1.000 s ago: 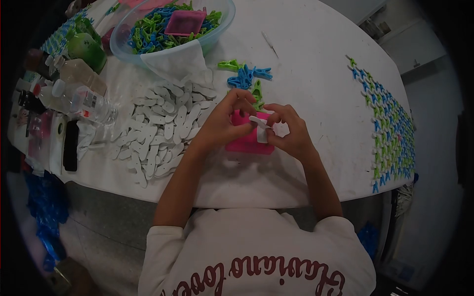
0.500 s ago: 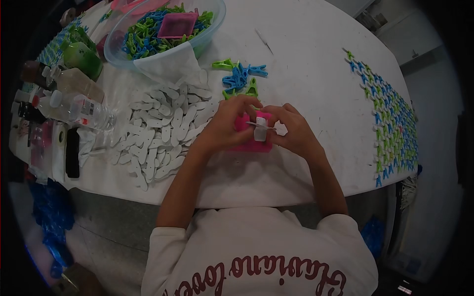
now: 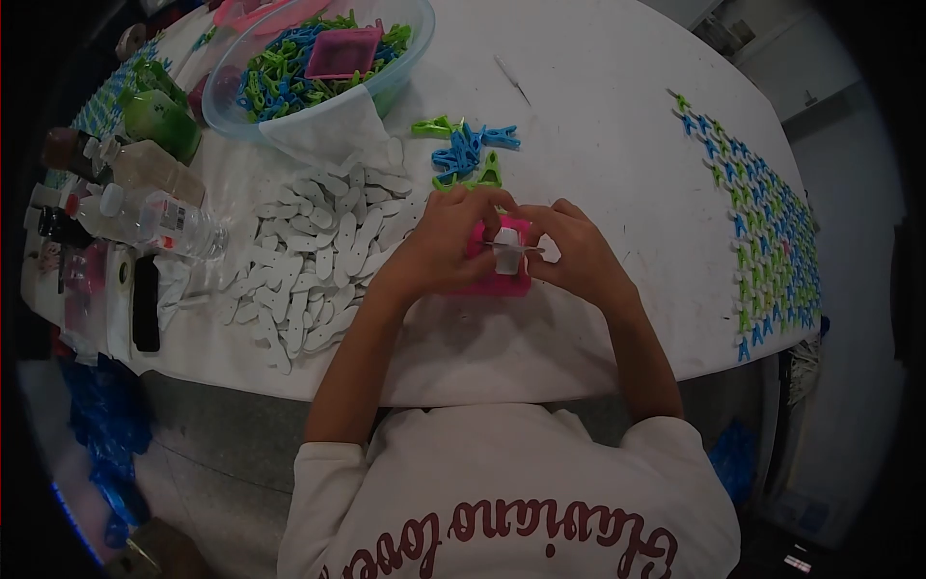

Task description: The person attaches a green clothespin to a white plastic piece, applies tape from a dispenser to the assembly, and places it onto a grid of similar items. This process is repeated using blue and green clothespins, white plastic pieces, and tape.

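My left hand (image 3: 446,243) and my right hand (image 3: 577,253) meet in front of my chest. Between their fingertips they hold flat white plastic pieces (image 3: 507,256), one upright and one lying crosswise. Fingers partly cover how these pieces join. Directly below is a bright pink plastic tray (image 3: 497,286) on the table. Just beyond my fingers lie several loose blue and green clothes pegs (image 3: 465,150). Left of my left hand spreads a heap of flat, elongated white plastic pieces (image 3: 323,236).
A clear blue basin (image 3: 224,106) full of pegs, with a pink box (image 3: 343,53) inside, stands at the back left. Bottles (image 3: 159,217) line the left edge. A slim pointed tool (image 3: 512,79) lies at the back. Rows of pegs (image 3: 762,227) cover the right side.
The white pieces have tilted slightly between my fingertips. Both hands stay in nearly the same place over the pink tray, and the view has shifted a little.
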Demonstrator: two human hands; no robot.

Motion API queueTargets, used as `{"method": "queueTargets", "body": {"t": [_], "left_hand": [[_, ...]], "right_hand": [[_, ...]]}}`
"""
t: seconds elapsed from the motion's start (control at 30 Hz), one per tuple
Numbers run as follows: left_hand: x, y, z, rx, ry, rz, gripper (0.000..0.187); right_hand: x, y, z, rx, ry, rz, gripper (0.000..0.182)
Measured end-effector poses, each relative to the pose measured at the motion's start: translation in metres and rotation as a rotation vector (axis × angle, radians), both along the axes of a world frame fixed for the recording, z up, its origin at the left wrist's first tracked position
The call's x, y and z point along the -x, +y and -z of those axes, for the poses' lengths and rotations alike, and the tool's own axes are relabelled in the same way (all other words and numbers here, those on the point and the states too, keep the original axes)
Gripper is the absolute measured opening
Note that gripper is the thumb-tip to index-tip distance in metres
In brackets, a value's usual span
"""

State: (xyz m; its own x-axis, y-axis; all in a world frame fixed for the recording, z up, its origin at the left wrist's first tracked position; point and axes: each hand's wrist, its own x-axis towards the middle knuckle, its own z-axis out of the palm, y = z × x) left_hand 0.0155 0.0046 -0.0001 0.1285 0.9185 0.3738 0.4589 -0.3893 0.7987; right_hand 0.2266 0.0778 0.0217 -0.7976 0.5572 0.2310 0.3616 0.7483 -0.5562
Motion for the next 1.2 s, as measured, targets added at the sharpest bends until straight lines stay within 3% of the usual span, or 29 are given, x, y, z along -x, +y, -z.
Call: {"method": "queueTargets", "body": {"t": [0.07, 0.4, 0.7, 0.8, 0.87, 0.9, 0.97, 1.0, 1.03, 1.07, 1.1, 1.13, 1.2], "left_hand": [[-0.002, 0.002, -0.002, 0.06, 0.133, 0.025, 0.054], [-0.012, 0.006, -0.013, 0.105, 0.205, -0.003, 0.058], [-0.037, 0.01, -0.003, 0.12, 0.157, -0.008, 0.084], [-0.039, 0.008, -0.003, -0.001, 0.05, -0.058, 0.086], [-0.028, 0.003, -0.012, 0.11, -0.293, -0.001, 0.086], [-0.024, 0.003, -0.011, 0.104, -0.285, 0.0, 0.086], [-0.014, 0.002, -0.007, 0.121, -0.618, 0.009, 0.08], [-0.007, 0.0, -0.01, 0.116, -0.61, 0.009, 0.08], [0.0, -0.003, -0.013, 0.163, -0.764, 0.033, 0.075], [0.005, -0.005, -0.015, 0.21, -0.918, 0.059, 0.071], [0.009, -0.007, -0.013, 0.205, -0.913, 0.063, 0.071], [0.013, -0.007, -0.008, 0.202, -1.008, 0.096, 0.067], [0.018, -0.008, -0.007, 0.182, -1.093, 0.126, 0.064]], "right_hand": [[-0.002, 0.0, -0.001, -0.012, -0.011, 0.001, 0.054], [-0.011, 0.001, -0.003, 0.01, 0.011, 0.013, 0.054], [-0.019, -0.001, -0.031, 0.165, 0.177, 0.157, 0.055], [-0.002, 0.0, -0.035, 0.088, 0.254, 0.09, 0.06], [0.008, 0.003, -0.041, 0.024, 0.508, -0.01, 0.062], [0.011, 0.008, -0.042, 0.017, 0.516, -0.011, 0.062], [0.019, 0.026, -0.04, 0.249, 0.844, 0.052, 0.06], [0.017, 0.043, -0.032, 0.31, 0.718, 0.173, 0.055], [0.024, 0.06, -0.021, 0.306, 0.725, 0.171, 0.055], [0.032, 0.078, -0.007, 0.046, 0.448, 0.25, 0.055], [0.036, 0.091, 0.009, -0.21, 0.167, 0.324, 0.055], [0.039, 0.101, 0.031, -0.218, 0.174, 0.323, 0.055], [0.049, 0.12, 0.069, -0.333, -0.052, 0.392, 0.051]]}}
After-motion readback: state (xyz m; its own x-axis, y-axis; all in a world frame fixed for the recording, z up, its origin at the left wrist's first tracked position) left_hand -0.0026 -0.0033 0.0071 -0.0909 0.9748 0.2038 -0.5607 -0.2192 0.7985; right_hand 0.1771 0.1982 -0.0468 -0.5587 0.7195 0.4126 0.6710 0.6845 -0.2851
